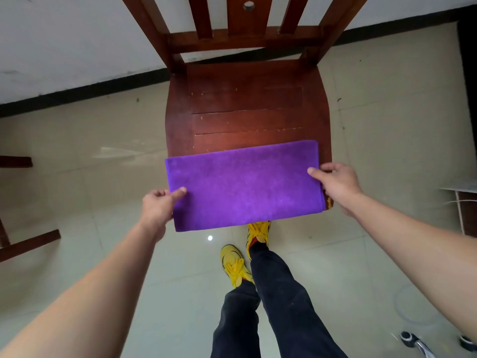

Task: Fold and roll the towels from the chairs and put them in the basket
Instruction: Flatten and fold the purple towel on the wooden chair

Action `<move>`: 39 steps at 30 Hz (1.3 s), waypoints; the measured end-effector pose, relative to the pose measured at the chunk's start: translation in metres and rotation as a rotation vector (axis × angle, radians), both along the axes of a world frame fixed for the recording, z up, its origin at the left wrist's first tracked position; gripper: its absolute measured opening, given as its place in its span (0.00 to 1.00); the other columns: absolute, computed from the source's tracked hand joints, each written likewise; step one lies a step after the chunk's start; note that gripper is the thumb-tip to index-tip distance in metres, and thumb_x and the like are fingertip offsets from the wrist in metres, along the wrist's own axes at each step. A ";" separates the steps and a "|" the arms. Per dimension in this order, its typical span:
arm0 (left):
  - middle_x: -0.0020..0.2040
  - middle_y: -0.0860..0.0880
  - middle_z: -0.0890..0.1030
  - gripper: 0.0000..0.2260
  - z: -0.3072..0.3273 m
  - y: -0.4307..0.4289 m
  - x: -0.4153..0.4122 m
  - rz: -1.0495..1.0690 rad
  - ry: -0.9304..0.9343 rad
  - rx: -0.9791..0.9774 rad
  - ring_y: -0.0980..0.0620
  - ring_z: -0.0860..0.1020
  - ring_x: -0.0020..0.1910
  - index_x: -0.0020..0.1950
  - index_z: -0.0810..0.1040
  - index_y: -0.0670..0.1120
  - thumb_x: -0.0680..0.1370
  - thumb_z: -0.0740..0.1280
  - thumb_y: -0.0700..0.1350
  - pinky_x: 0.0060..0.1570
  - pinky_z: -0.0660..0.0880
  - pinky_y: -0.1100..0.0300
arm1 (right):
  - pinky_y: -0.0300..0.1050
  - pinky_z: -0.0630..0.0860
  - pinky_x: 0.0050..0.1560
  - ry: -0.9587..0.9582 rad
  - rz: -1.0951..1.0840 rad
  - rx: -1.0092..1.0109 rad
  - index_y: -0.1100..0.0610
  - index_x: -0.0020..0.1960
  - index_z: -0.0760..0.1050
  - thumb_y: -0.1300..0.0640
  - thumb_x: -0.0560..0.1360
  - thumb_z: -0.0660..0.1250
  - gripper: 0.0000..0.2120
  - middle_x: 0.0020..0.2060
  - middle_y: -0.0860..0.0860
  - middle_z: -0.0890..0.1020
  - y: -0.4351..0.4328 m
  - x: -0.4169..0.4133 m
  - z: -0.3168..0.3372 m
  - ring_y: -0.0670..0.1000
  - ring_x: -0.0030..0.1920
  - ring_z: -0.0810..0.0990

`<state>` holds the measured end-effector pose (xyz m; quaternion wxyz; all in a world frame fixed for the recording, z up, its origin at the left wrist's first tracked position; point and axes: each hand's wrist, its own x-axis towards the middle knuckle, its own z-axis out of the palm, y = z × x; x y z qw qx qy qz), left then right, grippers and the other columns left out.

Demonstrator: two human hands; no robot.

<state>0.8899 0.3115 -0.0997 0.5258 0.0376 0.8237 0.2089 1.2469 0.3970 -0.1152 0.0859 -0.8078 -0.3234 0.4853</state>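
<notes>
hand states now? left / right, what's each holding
Left hand: closed, pinching the left edge of the purple towel.
Right hand: closed, gripping the towel's right edge on the chair seat.

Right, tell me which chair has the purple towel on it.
The chair straight ahead, slatted back facing you; both hands hold the folded purple towel on its seat. The left-edge chair shows no towel.
</notes>
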 end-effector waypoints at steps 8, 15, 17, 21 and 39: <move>0.34 0.47 0.77 0.11 -0.006 -0.059 0.014 -0.090 0.096 -0.108 0.51 0.73 0.31 0.44 0.72 0.43 0.72 0.72 0.33 0.31 0.66 0.60 | 0.49 0.75 0.50 -0.071 0.016 -0.096 0.52 0.46 0.74 0.59 0.68 0.77 0.13 0.43 0.60 0.83 -0.060 0.025 -0.009 0.58 0.46 0.82; 0.39 0.45 0.77 0.06 -0.001 -0.045 0.011 -0.370 0.506 0.078 0.42 0.76 0.40 0.47 0.74 0.43 0.72 0.68 0.37 0.42 0.72 0.53 | 0.47 0.73 0.49 -0.454 0.408 0.206 0.52 0.54 0.77 0.55 0.71 0.71 0.12 0.45 0.50 0.82 -0.046 0.006 0.016 0.55 0.52 0.78; 0.38 0.46 0.77 0.04 0.004 -0.025 0.021 -0.597 0.593 0.286 0.44 0.74 0.38 0.42 0.74 0.43 0.71 0.66 0.36 0.42 0.71 0.54 | 0.47 0.73 0.45 -0.429 0.517 0.395 0.51 0.50 0.78 0.57 0.71 0.69 0.08 0.45 0.50 0.80 -0.033 -0.016 0.022 0.55 0.48 0.78; 0.34 0.53 0.77 0.05 0.004 0.022 0.051 -0.837 0.418 0.388 0.49 0.75 0.37 0.49 0.78 0.46 0.74 0.66 0.40 0.41 0.73 0.57 | 0.45 0.77 0.42 -0.035 0.569 0.284 0.51 0.46 0.80 0.58 0.72 0.70 0.04 0.33 0.46 0.81 -0.004 -0.068 0.012 0.50 0.36 0.80; 0.56 0.45 0.79 0.19 -0.016 0.071 -0.006 -1.251 0.468 -0.102 0.42 0.76 0.56 0.57 0.79 0.50 0.68 0.74 0.54 0.51 0.74 0.53 | 0.44 0.69 0.43 -0.470 1.070 -0.138 0.47 0.48 0.75 0.36 0.65 0.74 0.20 0.44 0.48 0.79 0.078 -0.031 0.010 0.55 0.49 0.78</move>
